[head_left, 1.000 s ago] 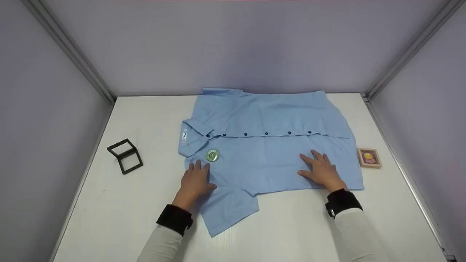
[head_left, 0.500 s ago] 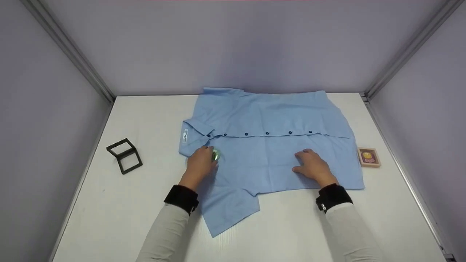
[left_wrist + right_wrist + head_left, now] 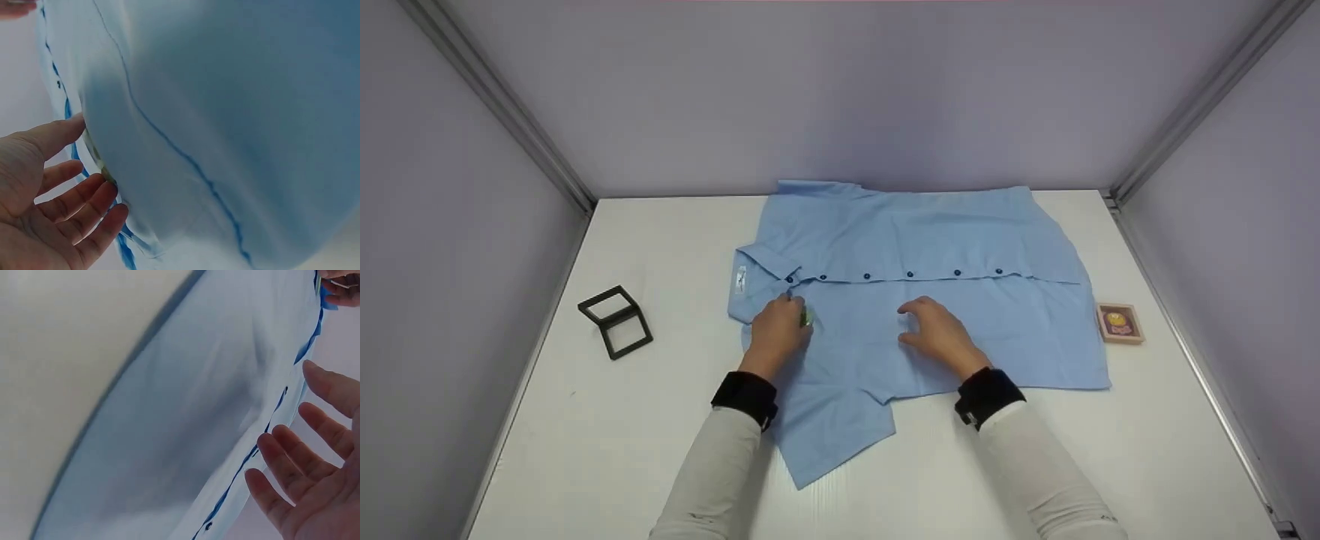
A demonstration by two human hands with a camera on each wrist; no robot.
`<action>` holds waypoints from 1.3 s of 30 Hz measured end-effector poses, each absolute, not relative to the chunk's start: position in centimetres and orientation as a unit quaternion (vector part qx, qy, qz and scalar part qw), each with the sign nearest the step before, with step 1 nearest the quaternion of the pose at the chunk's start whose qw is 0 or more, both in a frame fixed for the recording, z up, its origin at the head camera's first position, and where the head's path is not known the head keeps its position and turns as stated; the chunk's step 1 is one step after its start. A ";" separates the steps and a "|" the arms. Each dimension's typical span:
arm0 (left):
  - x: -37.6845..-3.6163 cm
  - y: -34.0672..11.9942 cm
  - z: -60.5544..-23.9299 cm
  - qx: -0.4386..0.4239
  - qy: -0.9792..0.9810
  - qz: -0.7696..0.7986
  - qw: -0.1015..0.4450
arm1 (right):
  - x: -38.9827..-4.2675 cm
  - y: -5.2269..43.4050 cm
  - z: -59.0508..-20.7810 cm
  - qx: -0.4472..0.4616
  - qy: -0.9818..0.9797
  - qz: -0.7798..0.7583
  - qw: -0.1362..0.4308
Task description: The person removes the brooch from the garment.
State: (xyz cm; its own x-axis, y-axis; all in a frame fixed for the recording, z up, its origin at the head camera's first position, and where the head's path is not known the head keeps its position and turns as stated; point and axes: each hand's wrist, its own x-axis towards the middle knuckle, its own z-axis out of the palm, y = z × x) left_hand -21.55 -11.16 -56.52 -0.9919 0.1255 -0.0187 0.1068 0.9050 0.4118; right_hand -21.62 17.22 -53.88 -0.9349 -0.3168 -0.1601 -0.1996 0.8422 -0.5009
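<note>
A light blue short-sleeved shirt [image 3: 1012, 322] lies spread front up, its collar [image 3: 754, 285] pointing left and a row of dark buttons along the placket. Just below the collar, my left hand [image 3: 776, 330] pinches a round green button badge [image 3: 808, 316] by its edges, which the hand partly covers in the head view. The left wrist view shows thumb and fingers at the rim of the badge [image 3: 97, 156]. Over the middle of the shirt is my right hand [image 3: 941, 334], holding nothing, fingers apart and loosely bent in the right wrist view.
On the left of the white table [image 3: 585, 435] lies a hinged black double frame [image 3: 619, 322], unfolded. A small wooden box [image 3: 1120, 323] with a yellow and purple picture sits against the shirt's hem at the right. Grey panels enclose the back and sides.
My left hand has moved up from the shirt's shoulder and taken hold of the badge. The right hand has left the lower part of the shirt and shifted left toward the middle.
</note>
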 end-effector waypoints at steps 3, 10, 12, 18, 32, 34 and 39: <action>-21.5 -11.1 -56.7 0.056 0.976 0.209 0.014 | -21.7 15.5 -53.9 -0.151 0.946 -0.258 0.125; -21.5 -10.8 -57.4 0.041 0.977 0.208 -0.005 | -22.0 12.6 -54.1 -0.155 0.934 -0.288 0.147; -21.5 -10.7 -57.5 0.038 0.978 0.203 -0.008 | -22.2 12.1 -54.3 -0.155 0.933 -0.289 0.146; -21.4 -10.5 -57.5 0.034 0.980 0.194 -0.013 | -22.2 10.6 -54.7 -0.181 0.930 -0.282 0.154; -21.0 -10.9 -56.7 0.029 0.972 0.232 -0.014 | -21.6 9.3 -55.9 -0.249 0.926 -0.246 0.140; -21.0 -11.1 -56.5 0.025 0.969 0.246 -0.014 | -21.6 9.3 -55.9 -0.250 0.927 -0.243 0.141; -21.0 -11.4 -55.9 0.019 0.961 0.275 -0.004 | -21.5 9.5 -55.8 -0.241 0.929 -0.237 0.148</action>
